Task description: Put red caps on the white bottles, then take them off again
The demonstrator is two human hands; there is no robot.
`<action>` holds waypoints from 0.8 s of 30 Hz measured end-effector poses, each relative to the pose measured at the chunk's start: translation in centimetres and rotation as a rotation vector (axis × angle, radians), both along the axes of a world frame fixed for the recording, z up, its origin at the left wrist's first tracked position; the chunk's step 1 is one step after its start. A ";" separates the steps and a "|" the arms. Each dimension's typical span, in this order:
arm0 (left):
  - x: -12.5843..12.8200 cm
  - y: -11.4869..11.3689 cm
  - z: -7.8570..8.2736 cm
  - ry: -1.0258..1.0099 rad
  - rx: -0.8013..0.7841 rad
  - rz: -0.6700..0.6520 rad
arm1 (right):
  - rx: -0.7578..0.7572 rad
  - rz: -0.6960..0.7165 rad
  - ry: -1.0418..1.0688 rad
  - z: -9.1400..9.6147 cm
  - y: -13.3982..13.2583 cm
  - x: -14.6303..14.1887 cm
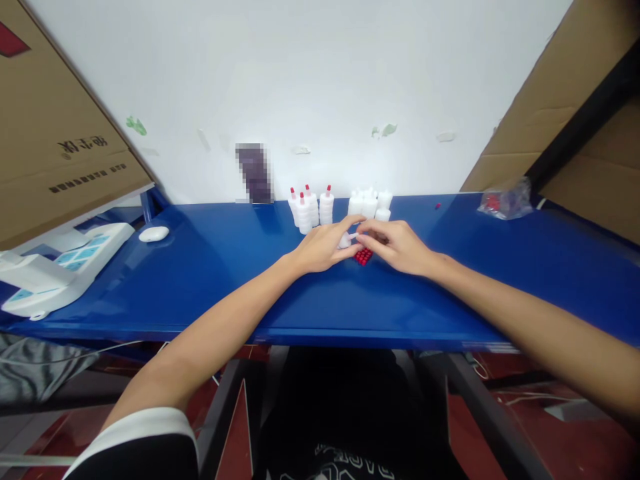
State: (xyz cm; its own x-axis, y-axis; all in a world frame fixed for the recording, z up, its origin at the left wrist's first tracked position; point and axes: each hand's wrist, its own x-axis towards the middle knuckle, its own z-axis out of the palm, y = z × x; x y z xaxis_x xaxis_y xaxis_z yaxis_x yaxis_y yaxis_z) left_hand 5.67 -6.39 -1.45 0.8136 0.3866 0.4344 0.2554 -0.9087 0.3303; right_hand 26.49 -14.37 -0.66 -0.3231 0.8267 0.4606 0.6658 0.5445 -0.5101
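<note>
My left hand (323,248) is wrapped round a small white squeeze bottle (344,241), tilted with its thin nozzle toward the right. At the nozzle's tip, the fingers of my right hand (395,245) are pinched together; what lies between them is hidden. Under the hands sits a compact group of small red caps (363,257). Behind my left hand stand several white bottles with red caps (326,207). Several white bottles without red caps (369,203) stand behind my right hand, partly covered by it.
A white power strip (95,250) with a plug lies at the left, near a white oval case (153,234). A clear plastic bag (507,200) with red pieces rests at the right back. One loose red cap (438,206) lies on the blue table (200,293). Cardboard (60,113) flanks the table.
</note>
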 end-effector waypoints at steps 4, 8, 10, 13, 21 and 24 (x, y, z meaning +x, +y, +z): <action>0.1 0.6 -0.4 0.025 0.013 0.026 | 0.025 -0.049 0.079 -0.4 0.7 0.6; -0.1 1.3 -0.7 0.027 0.016 0.096 | 0.162 -0.262 0.204 -0.4 1.9 2.6; -0.2 1.6 -0.7 0.024 0.004 0.116 | 0.229 -0.408 0.198 -0.3 2.6 3.9; -0.5 1.7 -0.5 0.026 -0.016 0.135 | 0.294 -0.564 0.065 -0.2 3.6 5.6; -0.2 1.9 -0.7 -0.016 0.000 0.151 | 0.197 -0.679 -0.114 -0.7 5.0 6.4; -0.1 1.9 -0.8 -0.051 0.044 0.108 | 0.188 -0.673 -0.122 -0.9 5.1 6.4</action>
State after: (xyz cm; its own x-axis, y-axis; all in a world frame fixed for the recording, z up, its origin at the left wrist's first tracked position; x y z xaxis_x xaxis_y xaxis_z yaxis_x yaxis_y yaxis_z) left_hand 5.55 -4.46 -2.25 0.7445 0.4501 0.4930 0.3363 -0.8908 0.3055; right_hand 32.92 -9.25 -1.52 0.1715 0.7748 0.6085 0.9350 0.0666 -0.3484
